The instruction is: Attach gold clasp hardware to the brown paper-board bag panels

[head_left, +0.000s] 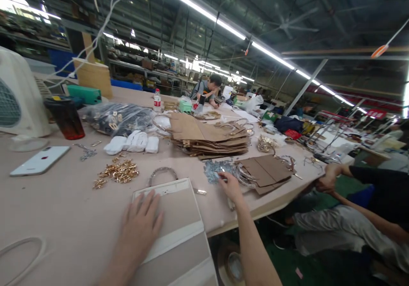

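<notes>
My left hand (143, 224) lies flat, fingers spread, on the upper part of a beige panel with white strips (179, 218). A handle loop (162, 169) wrapped in clear film shows beyond the panel's top edge, with a metal piece (200, 192) to its right. At the near edge of a heap of small blue-grey pieces (212, 169), my right hand (230, 188) has thumb and fingertips drawn together. Whatever they pinch is too small to make out. Just right of that hand lies a brown bag piece (265, 171) with film-wrapped handles.
Gold-coloured metal fittings (119, 171) lie in a heap left of the panel. Behind are white bundles (137, 141), stacked brown bag pieces (207, 134), a phone (41, 160), a dark cup (65, 117) and a fan (19, 92). A seated person (361, 218) is close on the right.
</notes>
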{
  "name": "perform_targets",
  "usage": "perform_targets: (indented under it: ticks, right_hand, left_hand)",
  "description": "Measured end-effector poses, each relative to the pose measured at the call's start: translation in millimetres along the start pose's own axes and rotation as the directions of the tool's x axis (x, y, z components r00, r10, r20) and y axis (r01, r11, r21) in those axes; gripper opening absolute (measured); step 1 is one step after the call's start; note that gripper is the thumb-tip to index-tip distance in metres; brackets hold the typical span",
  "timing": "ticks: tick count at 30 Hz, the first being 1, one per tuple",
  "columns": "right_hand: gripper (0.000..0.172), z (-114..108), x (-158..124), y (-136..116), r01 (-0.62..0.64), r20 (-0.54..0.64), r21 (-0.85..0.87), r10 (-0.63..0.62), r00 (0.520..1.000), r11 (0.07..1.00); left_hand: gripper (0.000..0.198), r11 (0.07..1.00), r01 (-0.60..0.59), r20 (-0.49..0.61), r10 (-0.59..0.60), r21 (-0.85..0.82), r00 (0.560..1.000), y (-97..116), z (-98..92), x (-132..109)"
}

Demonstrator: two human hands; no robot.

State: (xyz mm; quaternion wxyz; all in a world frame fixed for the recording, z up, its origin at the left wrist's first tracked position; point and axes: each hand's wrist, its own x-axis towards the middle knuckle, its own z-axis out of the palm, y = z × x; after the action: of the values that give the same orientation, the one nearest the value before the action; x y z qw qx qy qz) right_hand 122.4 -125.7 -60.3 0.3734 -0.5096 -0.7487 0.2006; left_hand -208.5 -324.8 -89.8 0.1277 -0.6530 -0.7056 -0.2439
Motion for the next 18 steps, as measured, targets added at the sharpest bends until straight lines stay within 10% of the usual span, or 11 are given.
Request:
perform_targets:
  ticks: [8, 18]
  right_hand:
    - [0.024, 14, 32, -4, 0.101, 0.287, -0.031, -0.088, 0.954, 0.994]
    - [0.046, 28, 10, -34, -0.069, 0.045, 0.234, 0.06, 0.997, 0.97]
  left_hand:
    - [0.049, 1.0, 0.01, 0.017, -0.009, -0.007, 1.0, -1, -3.5, -1]
    - [0.067, 0.986, 0.116, 0.189, -0.091, -0.123, 0.978, 0, -33.4, 3]
